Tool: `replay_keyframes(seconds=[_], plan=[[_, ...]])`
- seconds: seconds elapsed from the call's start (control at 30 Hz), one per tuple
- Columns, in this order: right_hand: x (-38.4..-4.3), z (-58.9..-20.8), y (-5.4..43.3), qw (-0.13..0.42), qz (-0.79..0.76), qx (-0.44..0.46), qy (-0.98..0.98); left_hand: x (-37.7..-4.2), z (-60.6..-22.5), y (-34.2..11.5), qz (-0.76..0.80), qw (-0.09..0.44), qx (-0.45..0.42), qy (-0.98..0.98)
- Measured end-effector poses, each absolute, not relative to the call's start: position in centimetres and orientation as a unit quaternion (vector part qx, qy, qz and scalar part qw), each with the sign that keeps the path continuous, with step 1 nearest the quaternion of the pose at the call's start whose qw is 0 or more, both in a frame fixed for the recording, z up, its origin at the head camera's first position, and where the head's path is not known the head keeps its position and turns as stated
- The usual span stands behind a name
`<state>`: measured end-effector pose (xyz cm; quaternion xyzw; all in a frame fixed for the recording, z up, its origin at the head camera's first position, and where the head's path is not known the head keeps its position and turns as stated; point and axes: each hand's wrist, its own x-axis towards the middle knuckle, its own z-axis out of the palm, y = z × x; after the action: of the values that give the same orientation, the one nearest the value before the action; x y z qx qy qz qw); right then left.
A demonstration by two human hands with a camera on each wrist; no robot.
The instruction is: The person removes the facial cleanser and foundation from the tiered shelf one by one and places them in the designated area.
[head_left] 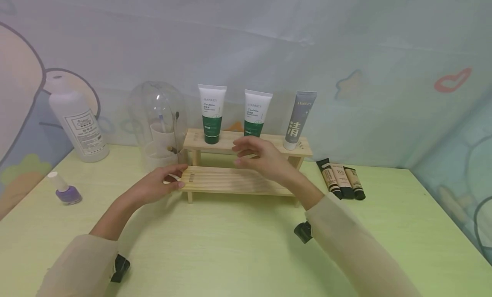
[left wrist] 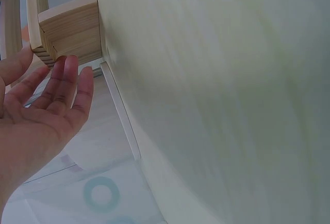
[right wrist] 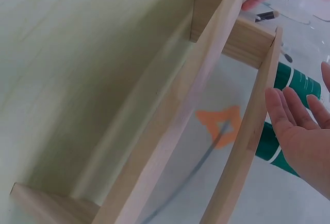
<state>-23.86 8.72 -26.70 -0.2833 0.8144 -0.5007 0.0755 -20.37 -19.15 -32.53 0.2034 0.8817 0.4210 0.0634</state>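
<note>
A two-step wooden display rack (head_left: pixel 238 180) stands at the back of the table. My left hand (head_left: pixel 159 183) holds the left end of its lower step, thumb at the front corner; the left wrist view shows the fingers of that hand (left wrist: pixel 49 100) by the board's end. Two white-and-green tubes (head_left: pixel 212 113) and a grey tube (head_left: pixel 300 119) stand on the upper step, the grey one leaning right. My right hand (head_left: pixel 265 158) hovers before the middle white-and-green tube (head_left: pixel 256 111), its fingers loosely bent with nothing between them. It hides that tube's base.
Left of the rack, a clear dome (head_left: pixel 157 104) covers a white holder with brushes. Farther left stand a large white bottle (head_left: pixel 78 122) and a purple nail polish bottle (head_left: pixel 68 194). Several small black-capped tubes (head_left: pixel 342 181) lie right of the rack. A printed cloth hangs behind.
</note>
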Motion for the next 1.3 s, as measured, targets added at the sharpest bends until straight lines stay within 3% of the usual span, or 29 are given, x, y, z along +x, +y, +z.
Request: replay_keyframes(seconds=[1.3], plan=[[-25.6,-25.4,2.9,0.007,-0.542,-0.177,0.822,-20.5,-32.6,-19.2,0.420,0.065,0.200,0.882]])
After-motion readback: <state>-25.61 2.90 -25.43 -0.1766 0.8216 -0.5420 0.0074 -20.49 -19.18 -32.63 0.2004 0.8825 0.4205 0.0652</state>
